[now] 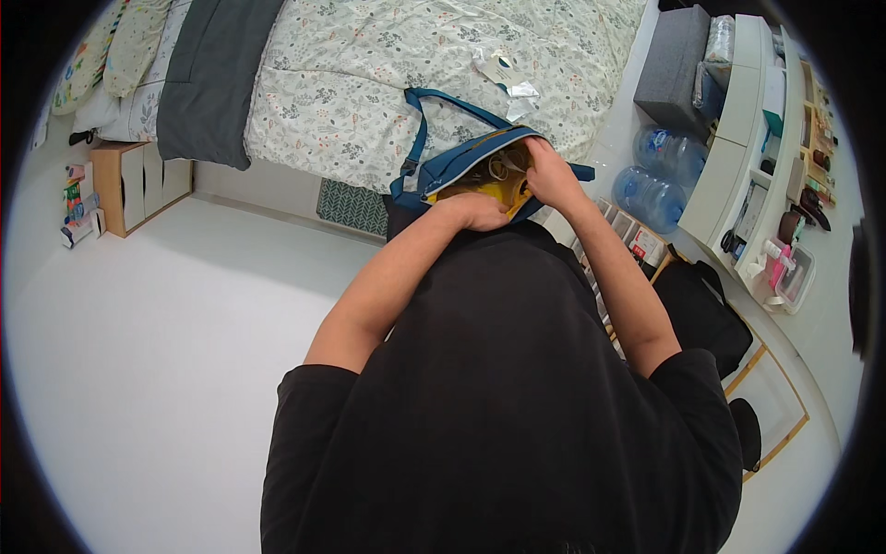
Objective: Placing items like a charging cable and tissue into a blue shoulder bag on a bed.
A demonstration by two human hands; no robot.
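Note:
A blue zippered sling bag (453, 161) with a yellow lining lies unzipped at the edge of the bed, in front of my body. White cables (500, 166) and dark things show inside it. My left hand (479, 212) rests at the near edge of the opening, its fingertips hidden in the yellow lining. At the bag's right end, my right hand (549, 170) grips the rim, with the fingers partly inside. The blue strap (419, 128) loops over the bedspread behind the bag. Crumpled white paper pieces and a card (502, 70) lie beyond it.
The bed has a floral bedspread (332, 90) and a dark grey blanket (204, 76). Large plastic water bottles (651, 197) stand on the floor at right, beside a white cabinet with an open drawer (751, 215). A black bag (699, 311) is near my right arm; a low wooden cabinet (111, 187) stands left.

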